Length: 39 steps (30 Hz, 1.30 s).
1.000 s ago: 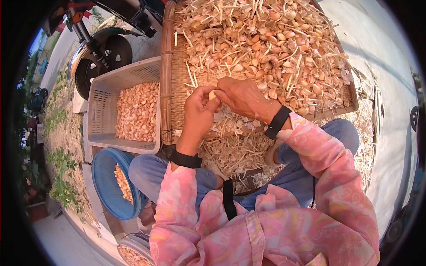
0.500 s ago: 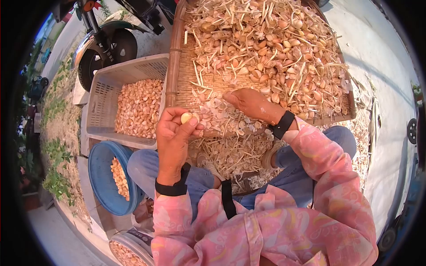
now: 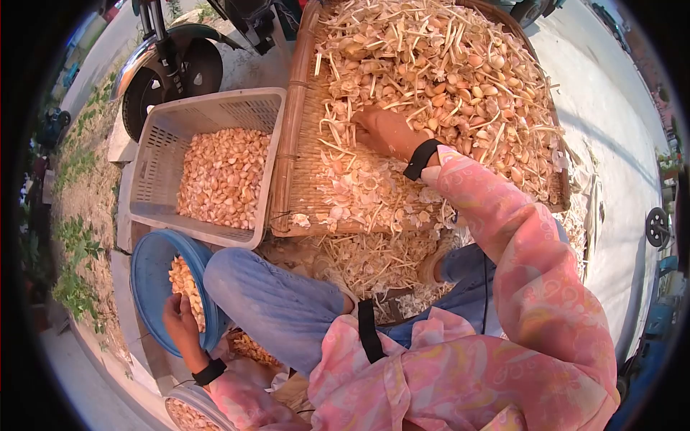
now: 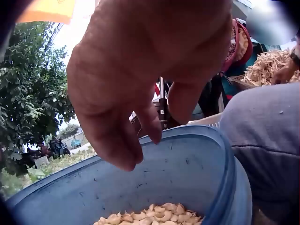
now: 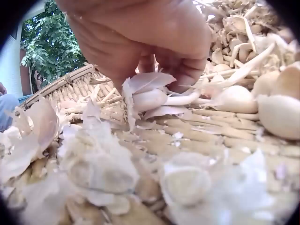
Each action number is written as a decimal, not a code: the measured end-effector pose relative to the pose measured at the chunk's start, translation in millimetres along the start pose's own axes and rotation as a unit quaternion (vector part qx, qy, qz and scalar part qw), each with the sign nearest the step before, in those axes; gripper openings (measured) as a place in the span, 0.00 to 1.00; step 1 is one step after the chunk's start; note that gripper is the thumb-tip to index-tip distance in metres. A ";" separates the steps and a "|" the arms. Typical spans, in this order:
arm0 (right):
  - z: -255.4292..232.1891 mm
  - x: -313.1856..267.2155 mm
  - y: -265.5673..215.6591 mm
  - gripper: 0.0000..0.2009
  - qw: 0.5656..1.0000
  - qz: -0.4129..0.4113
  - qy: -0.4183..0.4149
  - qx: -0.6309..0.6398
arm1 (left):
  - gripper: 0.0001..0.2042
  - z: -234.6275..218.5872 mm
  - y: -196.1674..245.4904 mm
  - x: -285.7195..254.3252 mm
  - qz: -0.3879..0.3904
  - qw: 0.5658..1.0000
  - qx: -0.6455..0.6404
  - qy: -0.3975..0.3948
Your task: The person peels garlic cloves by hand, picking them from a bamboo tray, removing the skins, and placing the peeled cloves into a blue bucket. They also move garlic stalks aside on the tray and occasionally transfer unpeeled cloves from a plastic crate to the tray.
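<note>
My left hand (image 3: 181, 322) hangs over the rim of a blue bucket (image 3: 144, 284), palm down, fingers loosely bent and nothing between them. Inside the bucket lie peeled garlic cloves (image 4: 154, 214), below the fingertips in the left wrist view. Over a woven tray (image 3: 293, 183), my right hand (image 3: 388, 133) bends its fingers down to the weave. In the right wrist view these fingers pinch at a garlic clove (image 5: 149, 100) with loose papery skin, its far side hidden by the hand. A heap of unpeeled garlic cloves and dry stalks (image 3: 445, 79) lies just beyond that hand.
Left of the tray stands a grey plastic crate (image 3: 162, 169) holding many garlic cloves (image 3: 223, 172). Loose skins (image 3: 359, 194) litter the tray's near part. A pail of cloves (image 3: 190, 415) stands at lower left, a motorbike wheel (image 3: 172, 79) behind the crate.
Both hands were together at a pale clove, then parted. The left hand carried peeled garlic to the bucket and now holds nothing. The right hand has moved onto the tray by the heap.
</note>
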State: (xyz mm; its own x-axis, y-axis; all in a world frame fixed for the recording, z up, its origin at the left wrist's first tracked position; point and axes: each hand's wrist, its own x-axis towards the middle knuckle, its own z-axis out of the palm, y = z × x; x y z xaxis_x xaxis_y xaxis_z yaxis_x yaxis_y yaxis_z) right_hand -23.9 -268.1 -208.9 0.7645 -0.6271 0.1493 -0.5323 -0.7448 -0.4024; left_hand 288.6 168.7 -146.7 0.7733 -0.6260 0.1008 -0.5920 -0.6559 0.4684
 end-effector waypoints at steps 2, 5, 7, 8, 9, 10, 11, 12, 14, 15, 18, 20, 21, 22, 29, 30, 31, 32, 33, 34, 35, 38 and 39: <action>-2.1 -15.9 -9.2 0.12 1.000 -0.012 0.006 0.013 | 0.10 6.2 71.4 10.4 -0.002 0.990 -0.141 -0.017; -23.9 -27.2 -19.5 0.13 0.997 0.032 -0.063 0.023 | 0.10 44.0 163.8 19.7 0.066 0.945 -0.302 -0.103; -26.9 -31.3 -12.5 0.13 0.979 0.075 -0.079 0.170 | 0.11 76.6 218.4 24.4 0.094 0.919 -0.319 -0.213; -28.7 -34.8 -12.5 0.13 0.960 0.092 -0.074 0.254 | 0.12 103.1 235.5 29.9 0.117 0.887 -0.362 -0.261; -30.6 -38.6 -13.9 0.13 0.933 0.108 -0.069 0.337 | 0.13 126.1 256.3 32.9 0.064 0.857 -0.411 -0.303; -33.2 -43.6 -17.0 0.13 0.913 0.089 -0.066 0.392 | 0.14 145.8 275.0 34.0 0.011 0.821 -0.457 -0.343; -37.7 -48.8 -23.8 0.13 0.902 0.075 -0.078 0.418 | 0.15 164.0 288.5 33.9 -0.005 0.796 -0.482 -0.366; -44.4 -54.0 -31.6 0.14 0.890 0.061 -0.089 0.443 | 0.15 175.7 297.3 32.0 -0.020 0.770 -0.505 -0.390; -49.2 -61.7 -35.4 0.17 0.894 0.058 -0.077 0.437 | 0.15 183.5 305.7 24.9 -0.016 0.733 -0.561 -0.384; -49.5 -67.2 -36.4 0.18 0.923 0.044 -0.034 0.380 | 0.15 184.8 309.7 19.2 -0.015 0.713 -0.587 -0.384; -56.5 -77.6 -49.6 0.19 0.965 0.059 0.058 0.248 | 0.10 190.4 306.8 7.9 -0.083 0.670 -0.654 -0.342; -60.8 -82.5 -60.5 0.18 0.967 0.035 0.054 0.247 | 0.09 193.0 302.5 6.4 -0.097 0.654 -0.671 -0.336; -61.0 -83.6 -63.3 0.18 0.968 0.023 0.051 0.244 | 0.08 193.2 301.8 5.4 -0.095 0.652 -0.670 -0.342; -52.8 -84.1 -60.7 0.15 0.974 -0.024 0.069 0.216 | 0.07 193.4 301.9 3.4 -0.094 0.649 -0.670 -0.349; -57.8 -92.2 -53.2 0.10 0.927 -0.027 -0.026 0.373 | 0.09 176.5 301.3 -16.7 -0.020 0.736 -0.594 -0.323; -58.1 -93.2 -53.9 0.08 0.900 0.010 -0.058 0.432 | 0.09 174.1 298.4 -17.1 -0.020 0.728 -0.602 -0.327; -58.5 -93.3 -54.2 0.07 0.868 0.046 -0.089 0.486 | 0.09 172.2 295.3 -16.7 -0.019 0.720 -0.609 -0.331; -54.9 -93.0 -53.8 0.07 0.807 0.070 -0.114 0.575 | 0.09 171.0 291.1 -16.2 -0.044 0.703 -0.627 -0.333; -55.2 -93.9 -51.5 0.07 0.796 0.078 -0.131 0.586 | 0.10 170.6 285.7 -16.5 -0.069 0.684 -0.644 -0.336; -57.0 -95.1 -49.4 0.08 0.784 0.086 -0.149 0.596 | 0.10 171.0 280.9 -16.4 -0.094 0.663 -0.662 -0.337; -59.4 -95.7 -48.1 0.08 0.772 0.095 -0.167 0.606 | 0.10 171.3 276.5 -15.2 -0.134 0.652 -0.670 -0.329; -59.8 -92.3 -33.4 0.10 0.800 0.202 -0.242 0.511 | 0.10 169.7 261.0 -11.8 -0.226 0.611 -0.688 -0.320; -52.8 -83.6 -28.3 0.11 0.812 0.226 -0.215 0.493 | 0.10 168.2 255.4 -13.8 -0.238 0.597 -0.689 -0.333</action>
State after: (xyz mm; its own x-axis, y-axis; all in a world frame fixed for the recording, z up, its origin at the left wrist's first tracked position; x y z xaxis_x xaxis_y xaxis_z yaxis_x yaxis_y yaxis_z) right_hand -92.0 -206.6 -162.3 0.7408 -0.4901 -0.4594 -0.4066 0.2172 -0.8874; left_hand 88.4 -61.2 -176.1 0.2450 -0.8373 -0.4888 0.7643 -0.1434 0.6288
